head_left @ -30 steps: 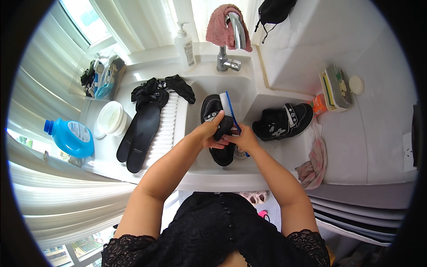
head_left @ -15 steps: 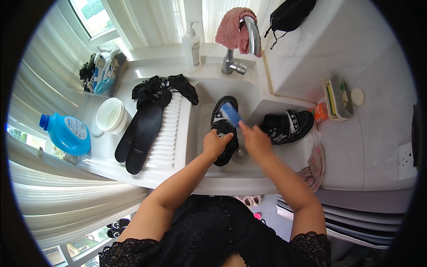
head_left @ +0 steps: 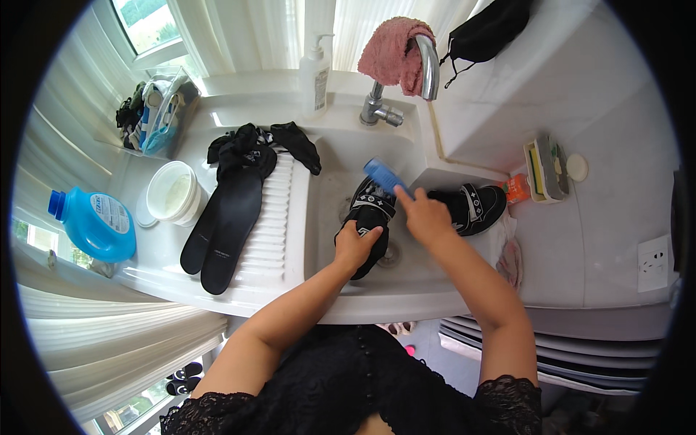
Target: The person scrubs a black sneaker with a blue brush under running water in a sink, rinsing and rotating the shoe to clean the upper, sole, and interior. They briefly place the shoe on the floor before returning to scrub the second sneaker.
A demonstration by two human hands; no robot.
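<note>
In the white sink [head_left: 330, 174], my left hand [head_left: 354, 248] grips a black shoe [head_left: 371, 217] with a patterned white-edged strap, its toe pointing away from me. My right hand [head_left: 429, 220] is closed round the handle of a blue scrubbing brush [head_left: 387, 177]. The brush head lies over the shoe's toe; its bristles are mostly hidden. Right of my right hand, a second black shoe [head_left: 475, 208] rests at the sink's right side. The metal drain [head_left: 391, 255] shows beside the held shoe.
On the ribbed washboard [head_left: 272, 239] at left lie black insoles [head_left: 226, 230] and black cloth laces [head_left: 250, 148]. A white tub [head_left: 174, 192], blue detergent bottle [head_left: 98, 225] and pump bottle [head_left: 314, 80] stand around. A pink cloth [head_left: 395, 56] hangs on the faucet [head_left: 429, 69].
The held shoe has tilted, its toe turning slightly right and its strap showing more. The brush has shifted a little over the toe. The whole view has moved slightly.
</note>
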